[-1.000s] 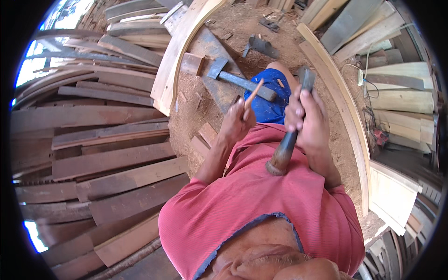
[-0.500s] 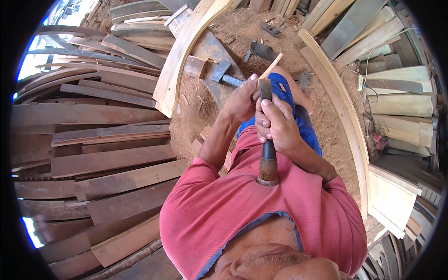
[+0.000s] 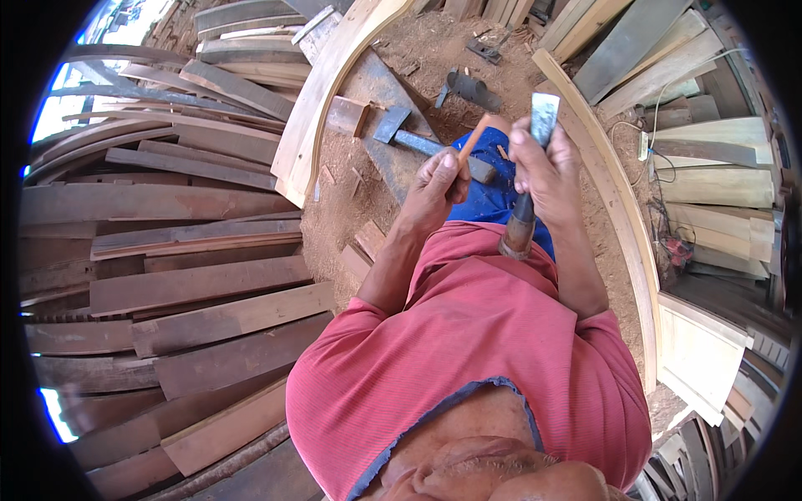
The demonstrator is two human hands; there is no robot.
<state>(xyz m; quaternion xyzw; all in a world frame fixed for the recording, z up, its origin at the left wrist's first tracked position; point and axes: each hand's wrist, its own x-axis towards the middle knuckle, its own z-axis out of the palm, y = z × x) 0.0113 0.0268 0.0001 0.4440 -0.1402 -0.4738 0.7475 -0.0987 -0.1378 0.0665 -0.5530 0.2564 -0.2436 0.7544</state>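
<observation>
My left hand (image 3: 437, 185) pinches a slim wooden stick (image 3: 474, 139), its free end pointing up and away from me. To its right, my right hand (image 3: 547, 167) is wrapped round a chisel (image 3: 545, 117). The broad metal blade stands up past my fingers, and the dark handle with its brown, ringed butt (image 3: 517, 238) comes out below them. Stick and blade are apart. Beyond my left hand a hammer (image 3: 418, 142) lies with its grey head on a board and its handle running toward my blue-clad leg.
A curved pale plank (image 3: 322, 108) rises at the left; another curved plank (image 3: 614, 192) arcs along the right. Stacked boards (image 3: 192, 288) fill the left side. Shavings cover the ground (image 3: 409, 50), where a dark metal tool (image 3: 474, 90) lies. Cables and a red device (image 3: 678, 250) are at right.
My hands have moved apart. The chisel has swung right and forward, away from my chest and off the stick, its blade now turned broadside. The hammer handle has come into view.
</observation>
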